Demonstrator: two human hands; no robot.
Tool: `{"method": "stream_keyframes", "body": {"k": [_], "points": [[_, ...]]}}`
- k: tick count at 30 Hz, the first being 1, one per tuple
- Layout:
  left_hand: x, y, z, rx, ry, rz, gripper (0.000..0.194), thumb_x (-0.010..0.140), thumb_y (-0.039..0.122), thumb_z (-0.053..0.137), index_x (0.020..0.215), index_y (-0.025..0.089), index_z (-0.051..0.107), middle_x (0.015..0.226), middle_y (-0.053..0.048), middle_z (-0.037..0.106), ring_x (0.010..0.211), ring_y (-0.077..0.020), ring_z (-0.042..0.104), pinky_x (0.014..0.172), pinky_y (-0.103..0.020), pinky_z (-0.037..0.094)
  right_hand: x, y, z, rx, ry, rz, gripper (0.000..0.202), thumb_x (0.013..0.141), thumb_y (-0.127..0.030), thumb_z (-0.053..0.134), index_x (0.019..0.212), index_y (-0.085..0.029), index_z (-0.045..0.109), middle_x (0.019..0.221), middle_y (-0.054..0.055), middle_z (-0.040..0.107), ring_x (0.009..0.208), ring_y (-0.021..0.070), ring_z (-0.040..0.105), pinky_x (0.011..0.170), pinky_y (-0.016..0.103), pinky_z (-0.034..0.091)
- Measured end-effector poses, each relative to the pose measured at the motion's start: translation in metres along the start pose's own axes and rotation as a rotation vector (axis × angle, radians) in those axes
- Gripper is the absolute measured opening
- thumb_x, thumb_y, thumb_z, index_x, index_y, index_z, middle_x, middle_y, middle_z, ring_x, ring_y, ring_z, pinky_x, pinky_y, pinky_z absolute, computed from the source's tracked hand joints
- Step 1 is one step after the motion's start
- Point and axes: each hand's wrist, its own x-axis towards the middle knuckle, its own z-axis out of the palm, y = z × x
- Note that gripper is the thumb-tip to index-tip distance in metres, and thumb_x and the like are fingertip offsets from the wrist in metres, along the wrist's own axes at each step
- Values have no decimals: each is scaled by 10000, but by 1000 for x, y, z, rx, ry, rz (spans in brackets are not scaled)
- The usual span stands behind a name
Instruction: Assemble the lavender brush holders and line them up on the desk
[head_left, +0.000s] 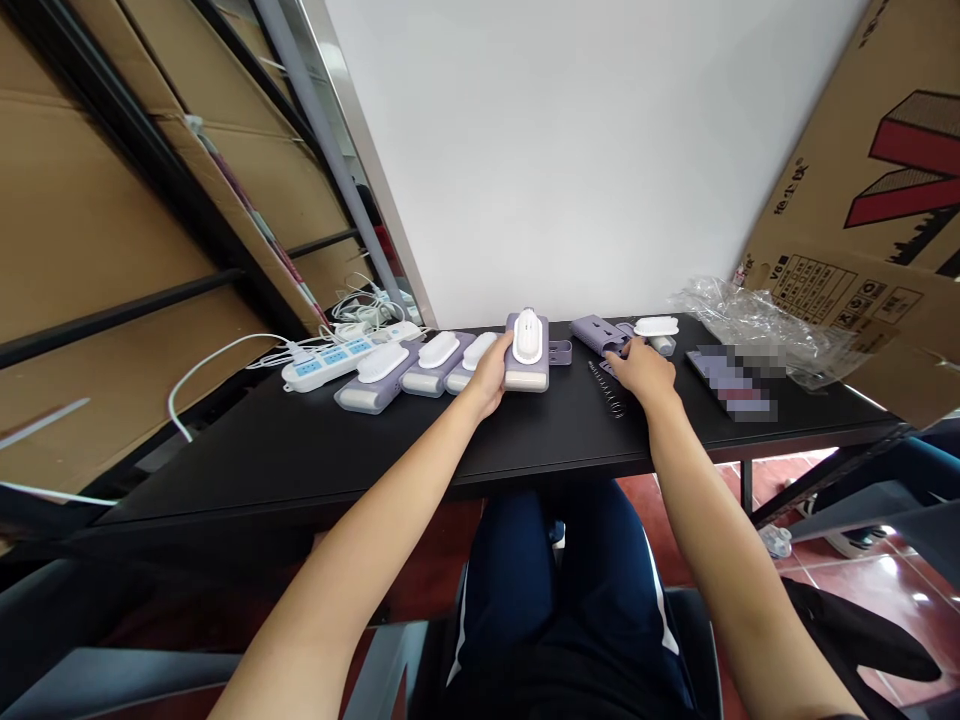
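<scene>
In my left hand [493, 376] is a purple box with a white oval top [528, 338], raised with its translucent lower end toward me. The fingers wrap its left side. Several similar purple boxes [384, 378] stand in a row to the left. My right hand [643, 368] closes its fingers on the near end of an open purple casing [596, 333], which lies on the black table. The fingertips partly hide that end. A thin coil spring [606, 390] lies just left of the right hand. A loose purple frame part [560, 352] shows between the hands.
A white power strip [352, 352] with tangled cables sits at the table's left. Behind the right hand is a white oval part [656, 327]. Farther right lie a phone-like slab [727, 382], crumpled clear plastic [765, 325] and a large cardboard box [862, 220]. A white panel [585, 150] rises behind.
</scene>
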Motion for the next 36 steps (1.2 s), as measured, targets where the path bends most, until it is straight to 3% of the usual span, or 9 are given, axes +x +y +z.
{"method": "stream_keyframes", "body": {"k": [3,5,12,17,21,25,29,32,36], "points": [[1,0,0,79,23,56,414,891,447,650,1255,251,659,1228,-32,733,1129,-222,696,932,-313,570,-6,-9,9,-127,-23,-69,669,924,-638,551,1317,-98,587,1375,229,608,1282,392,565,1057,536,406],[0,0,0,120,45,69,455,898,395,627,1338,281,604,1332,-24,688,1200,-223,664,969,-322,555,-9,-13,14,-181,-34,-97,715,911,-619,589,1359,-62,564,1412,249,573,1314,398,532,1075,536,389],[5,-9,1,166,17,5,580,958,434,560,1500,276,430,1518,-72,563,1315,-228,603,1077,-364,501,-9,-12,16,-189,-2,-164,347,964,-303,517,1212,-112,666,1311,225,614,1258,373,565,1005,495,421],[8,-13,1,348,110,94,548,971,414,551,1488,263,454,1598,-79,476,1460,-226,466,1179,-356,386,-19,-22,18,-103,97,-366,342,1001,-429,463,1072,-177,683,1170,166,682,1126,340,627,939,467,442],[3,-10,4,430,124,124,571,955,434,579,1486,254,472,1476,-103,585,1393,-242,533,1152,-365,403,-27,-36,24,-114,-32,-467,391,944,-528,510,949,-177,682,1144,171,694,1118,356,631,950,479,438],[2,-8,5,376,128,113,591,914,407,637,1462,239,494,1328,-109,661,1237,-244,637,1076,-383,471,-23,-34,20,-26,-182,-438,251,861,-443,592,896,-207,670,1086,121,727,1056,326,659,920,432,458],[4,-10,2,359,134,118,532,888,385,670,1388,242,558,1209,-92,696,1125,-235,674,1009,-384,515,-11,-17,6,254,-80,-247,279,928,-379,479,1109,-246,644,1073,71,741,994,270,682,856,368,496],[5,-9,2,363,132,160,427,910,421,647,1295,238,618,1192,-87,697,1117,-235,670,987,-374,526,-6,-8,0,123,-24,-149,350,955,-389,452,1196,-223,644,1244,141,680,1125,331,660,925,448,500],[1,-3,4,385,120,228,390,953,469,583,1270,245,623,1230,-88,680,1157,-235,651,978,-377,528,-8,-9,1,-111,-130,-98,460,930,-467,551,1242,-143,648,1398,232,553,1207,400,637,982,508,488]]}}
